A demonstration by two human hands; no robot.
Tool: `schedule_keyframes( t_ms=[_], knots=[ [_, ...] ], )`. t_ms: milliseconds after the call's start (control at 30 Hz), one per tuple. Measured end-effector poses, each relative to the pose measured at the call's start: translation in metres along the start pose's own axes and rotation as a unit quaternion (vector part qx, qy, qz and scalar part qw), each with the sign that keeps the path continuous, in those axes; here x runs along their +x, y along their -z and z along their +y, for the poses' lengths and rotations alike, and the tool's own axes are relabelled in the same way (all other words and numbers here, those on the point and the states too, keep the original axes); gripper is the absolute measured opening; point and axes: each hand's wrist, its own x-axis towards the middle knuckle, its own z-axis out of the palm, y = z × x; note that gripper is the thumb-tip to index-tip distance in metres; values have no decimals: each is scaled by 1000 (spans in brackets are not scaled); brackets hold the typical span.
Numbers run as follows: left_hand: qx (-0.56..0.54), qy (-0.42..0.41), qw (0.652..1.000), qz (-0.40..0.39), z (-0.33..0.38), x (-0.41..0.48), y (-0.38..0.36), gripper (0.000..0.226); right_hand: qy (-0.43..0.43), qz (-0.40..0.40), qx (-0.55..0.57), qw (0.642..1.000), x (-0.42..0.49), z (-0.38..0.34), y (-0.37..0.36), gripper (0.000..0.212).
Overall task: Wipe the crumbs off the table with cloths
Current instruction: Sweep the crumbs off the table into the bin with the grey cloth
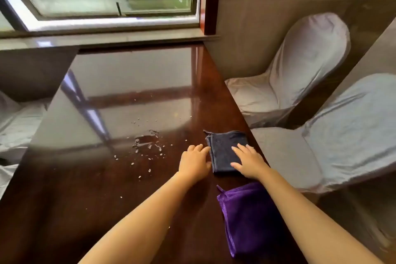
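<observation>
Right hand (248,162) flat, fingers spread, on folded dark grey cloth (225,150); left hand (196,162) loosely open at cloth's edge. Pale crumbs (147,148) left of hands on glossy brown wooden desk (128,83); wiping not begun.

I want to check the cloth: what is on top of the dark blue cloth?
The right hand lies flat on the dark blue cloth, fingers spread. The left hand touches its left edge. The table beneath the cloth is covered.

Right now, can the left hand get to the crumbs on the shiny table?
Probably yes. The left hand rests on the glossy dark wooden table, beside the folded dark blue cloth. The scattered pale crumbs lie just to its left, with nothing in between.
</observation>
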Motion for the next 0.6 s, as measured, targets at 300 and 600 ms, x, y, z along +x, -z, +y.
schedule_keyframes(
  t_ms=[300, 600],
  knots=[
    [64, -43, 997, -26, 10, 31, -63, 62, 49, 34, -59, 996, 34, 17, -34, 75],
    [61, -52, 997, 2, 2, 35, -82, 58, 62, 43, -68, 995, 45, 24, -53, 74]
  ],
)
